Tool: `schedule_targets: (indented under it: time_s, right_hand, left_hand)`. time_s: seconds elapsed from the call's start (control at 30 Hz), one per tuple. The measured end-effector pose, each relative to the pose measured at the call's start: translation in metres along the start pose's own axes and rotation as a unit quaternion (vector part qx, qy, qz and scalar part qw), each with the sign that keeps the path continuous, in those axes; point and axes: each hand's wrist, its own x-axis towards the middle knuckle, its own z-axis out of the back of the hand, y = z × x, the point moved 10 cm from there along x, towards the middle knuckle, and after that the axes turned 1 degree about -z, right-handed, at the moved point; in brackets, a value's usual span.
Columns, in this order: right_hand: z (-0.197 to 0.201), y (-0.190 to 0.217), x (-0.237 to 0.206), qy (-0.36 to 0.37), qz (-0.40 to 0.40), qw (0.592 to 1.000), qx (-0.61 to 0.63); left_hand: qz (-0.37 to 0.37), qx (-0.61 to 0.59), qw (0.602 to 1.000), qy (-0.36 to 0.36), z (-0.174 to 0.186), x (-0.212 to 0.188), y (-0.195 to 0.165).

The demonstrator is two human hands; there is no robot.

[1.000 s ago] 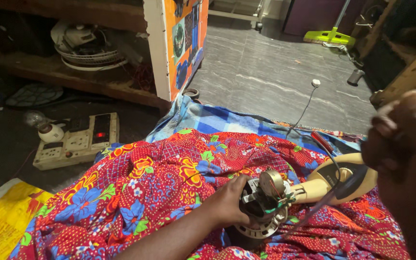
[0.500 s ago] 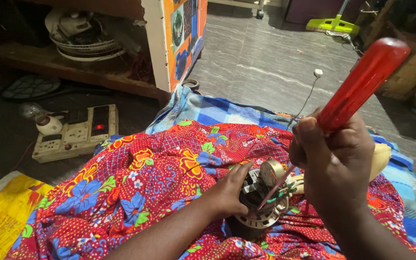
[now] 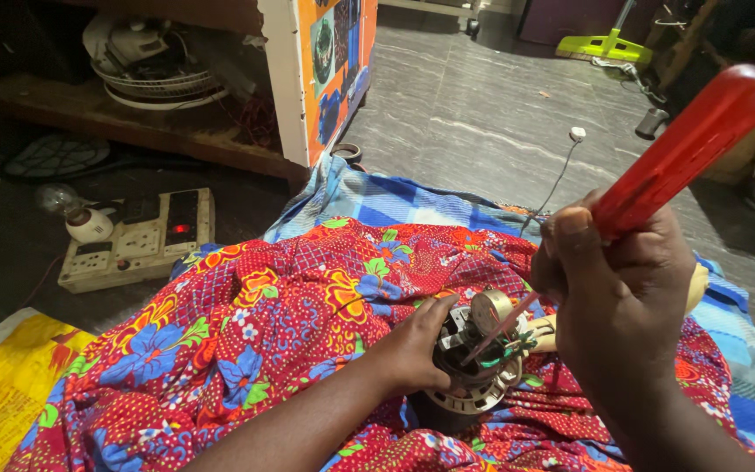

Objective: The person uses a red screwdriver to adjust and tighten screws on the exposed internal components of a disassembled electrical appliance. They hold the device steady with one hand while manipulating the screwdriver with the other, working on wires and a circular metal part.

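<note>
A small electric motor (image 3: 475,367) with a metal body and coloured wires sits on red flowered cloth (image 3: 290,315). My left hand (image 3: 417,350) grips the motor's left side and holds it steady. My right hand (image 3: 618,288) is closed around a screwdriver with a long red handle (image 3: 692,144). Its thin shaft (image 3: 500,328) slants down to the left, and the tip rests in the top of the motor. A cream plastic part (image 3: 699,288) lies mostly hidden behind my right hand.
A white power strip with a red light (image 3: 137,238) and a bulb (image 3: 72,210) lie on the dark floor at left. A fan guard (image 3: 155,74) sits on a wooden shelf. Blue checked cloth (image 3: 395,197), a yellow sheet (image 3: 6,376) and a green mop (image 3: 605,44) are around.
My right hand came into view with the red screwdriver, then lowered its tip into the top of the motor. My left hand stayed on the motor.
</note>
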Motion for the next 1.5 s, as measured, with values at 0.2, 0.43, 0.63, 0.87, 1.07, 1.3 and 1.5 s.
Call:
schedule_targets:
  time_s: [0.2, 0.43, 0.63, 0.87, 1.07, 1.3, 1.5]
  right_hand:
    - [0.003, 0.001, 0.001, -0.001, -0.015, 0.999, 0.045]
    - [-0.008, -0.003, -0.001, 0.015, -0.021, 0.999, 0.028]
    - [0.012, 0.02, 0.008, -0.011, 0.026, 1.0, -0.004]
    - [0.013, 0.002, 0.007, -0.012, -0.004, 0.998, 0.057]
    - [0.016, -0.004, 0.002, -0.024, -0.015, 0.998, 0.054]
    - [0.009, 0.001, 0.001, 0.002, 0.002, 0.998, 0.055]
    - [-0.005, -0.008, -0.002, 0.106, -0.045, 0.987, 0.11]
  left_hand:
    - [-0.002, 0.003, 1.0, 0.002, -0.003, 0.0, 0.003]
    - [-0.009, 0.001, 1.0, -0.001, -0.002, 0.0, -0.003]
    - [-0.002, -0.022, 1.0, 0.0, 0.001, -0.001, -0.008]
    - [-0.027, 0.007, 1.0, -0.014, 0.002, 0.001, -0.008]
    - [-0.021, -0.017, 1.0, -0.01, 0.001, -0.002, -0.008]
    - [-0.018, -0.012, 1.0, -0.008, 0.002, -0.002, -0.011]
    - [0.005, -0.011, 1.0, 0.004, -0.001, -0.002, -0.004]
